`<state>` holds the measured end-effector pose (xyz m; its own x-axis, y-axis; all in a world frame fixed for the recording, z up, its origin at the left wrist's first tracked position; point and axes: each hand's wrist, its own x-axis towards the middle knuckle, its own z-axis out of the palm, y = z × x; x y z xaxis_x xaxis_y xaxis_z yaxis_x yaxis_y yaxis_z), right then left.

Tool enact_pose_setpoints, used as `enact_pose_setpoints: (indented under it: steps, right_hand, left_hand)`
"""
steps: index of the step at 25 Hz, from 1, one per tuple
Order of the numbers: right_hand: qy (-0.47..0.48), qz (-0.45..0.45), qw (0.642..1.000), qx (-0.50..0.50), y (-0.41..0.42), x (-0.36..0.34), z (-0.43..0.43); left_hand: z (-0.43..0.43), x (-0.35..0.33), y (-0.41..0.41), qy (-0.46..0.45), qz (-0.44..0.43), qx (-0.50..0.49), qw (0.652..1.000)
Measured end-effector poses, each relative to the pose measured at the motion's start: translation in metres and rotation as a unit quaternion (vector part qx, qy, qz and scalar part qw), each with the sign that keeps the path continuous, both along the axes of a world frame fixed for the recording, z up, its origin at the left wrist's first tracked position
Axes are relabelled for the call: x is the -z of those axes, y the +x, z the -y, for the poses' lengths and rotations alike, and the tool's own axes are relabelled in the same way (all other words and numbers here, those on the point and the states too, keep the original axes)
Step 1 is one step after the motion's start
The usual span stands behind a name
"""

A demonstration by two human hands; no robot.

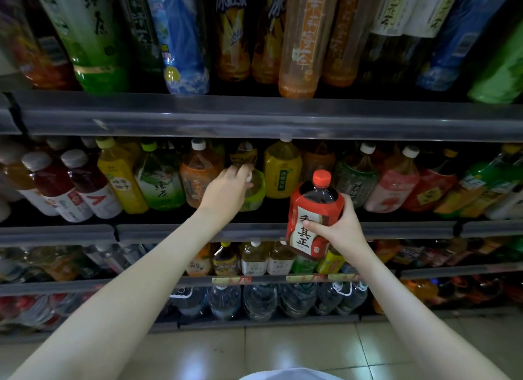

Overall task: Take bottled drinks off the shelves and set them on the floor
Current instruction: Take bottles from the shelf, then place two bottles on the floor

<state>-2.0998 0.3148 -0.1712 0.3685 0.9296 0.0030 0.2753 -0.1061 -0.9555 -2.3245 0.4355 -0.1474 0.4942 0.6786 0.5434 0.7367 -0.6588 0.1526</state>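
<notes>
My right hand (343, 226) grips a dark drink bottle with a red label and red cap (312, 210), held upright in front of the middle shelf edge. My left hand (226, 190) reaches into the middle shelf and curls over the top of a yellow-green bottle (254, 194), fingers around its white cap. Both forearms stretch up from the bottom of the head view.
The middle shelf (254, 229) holds a row of tea and juice bottles on both sides of my hands. An upper shelf rail (254, 116) carries large bottles above. Lower shelves hold small bottles and water jugs (260, 300). Tiled floor (283, 348) lies below.
</notes>
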Motion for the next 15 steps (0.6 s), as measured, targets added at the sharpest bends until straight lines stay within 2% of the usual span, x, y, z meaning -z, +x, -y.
enact_pose_setpoints:
  steps: [5, 11, 13, 15]
  right_hand:
    - [-0.016, 0.002, 1.0, -0.01, 0.01, -0.002, 0.011]
    - [-0.029, 0.015, 0.997, -0.068, 0.008, 0.01, 0.023]
    - [-0.037, -0.001, 0.995, -0.092, 0.007, 0.017, 0.032]
    - [-0.052, -0.014, 0.992, -0.113, 0.007, 0.028, 0.046]
  left_hand:
    - [0.007, -0.01, -0.001, 0.032, 0.036, 0.009, 0.999]
    - [0.06, -0.036, -0.002, 0.054, 0.108, -0.009, 0.993]
    - [0.089, -0.038, -0.005, 0.024, 0.115, -0.018, 0.993]
    - [0.119, -0.027, -0.011, -0.054, 0.117, -0.044, 0.991]
